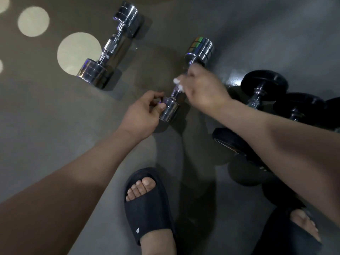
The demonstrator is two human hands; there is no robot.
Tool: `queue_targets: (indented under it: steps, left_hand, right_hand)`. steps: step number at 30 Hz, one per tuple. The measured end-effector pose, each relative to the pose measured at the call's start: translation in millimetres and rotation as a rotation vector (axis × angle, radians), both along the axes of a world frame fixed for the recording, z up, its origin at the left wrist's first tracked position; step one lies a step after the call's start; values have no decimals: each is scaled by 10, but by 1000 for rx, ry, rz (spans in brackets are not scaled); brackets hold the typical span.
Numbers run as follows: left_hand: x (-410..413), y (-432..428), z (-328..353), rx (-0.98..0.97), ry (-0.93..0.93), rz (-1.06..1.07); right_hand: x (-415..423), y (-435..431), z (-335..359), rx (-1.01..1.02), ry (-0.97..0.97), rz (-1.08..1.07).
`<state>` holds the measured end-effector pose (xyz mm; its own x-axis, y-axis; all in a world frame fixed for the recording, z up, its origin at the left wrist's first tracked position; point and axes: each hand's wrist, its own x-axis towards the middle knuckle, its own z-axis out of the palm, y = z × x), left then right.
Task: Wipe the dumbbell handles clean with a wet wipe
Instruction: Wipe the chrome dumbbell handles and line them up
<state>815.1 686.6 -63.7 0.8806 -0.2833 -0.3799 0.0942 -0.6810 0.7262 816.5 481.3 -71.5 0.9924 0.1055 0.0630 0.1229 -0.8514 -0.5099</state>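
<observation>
A chrome dumbbell (199, 50) lies on the grey floor in the middle of the view. My left hand (145, 111) grips its near end weight. My right hand (202, 87) is closed around its handle, with a white wet wipe (178, 82) bunched between the fingers and the bar. Most of the handle is hidden under that hand. A second chrome dumbbell (110, 46) rests on the floor to the left, untouched, its knurled handle bare.
Black dumbbells (265, 85) are piled on the floor at the right, partly under my right forearm. My feet in black slides (147, 208) stand at the bottom. Pale round spots (77, 52) mark the floor at the upper left.
</observation>
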Motion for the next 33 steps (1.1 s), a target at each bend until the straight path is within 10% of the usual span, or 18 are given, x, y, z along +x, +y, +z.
queue_targets:
  steps: [3,9,14,19,24,30,33]
  left_hand:
    - [1,-4,7,1,-3,-2]
    - [3,-4,3,-4,-9,8]
    - [-7,10,-7,0,-8,-8]
    - [-12,-5,17,9,-17,-12]
    - [-36,-24,10,22,-6,-5]
    - [-27,-37,39,29,-12,-4]
    - [-40,-37,24,24,-18,-3]
  right_hand:
    - [122,-5,-46,-66,-16,-137]
    - [-74,17,-16,-161,-39,242]
    - [203,-109,-36,-166,-28,-94]
    - [13,-73,-20,-110,-19,246]
    - [169,-176,-11,-91,-14,24]
    - [8,-74,8,-165,-11,408]
    - [146,-140,36,-153,-14,200]
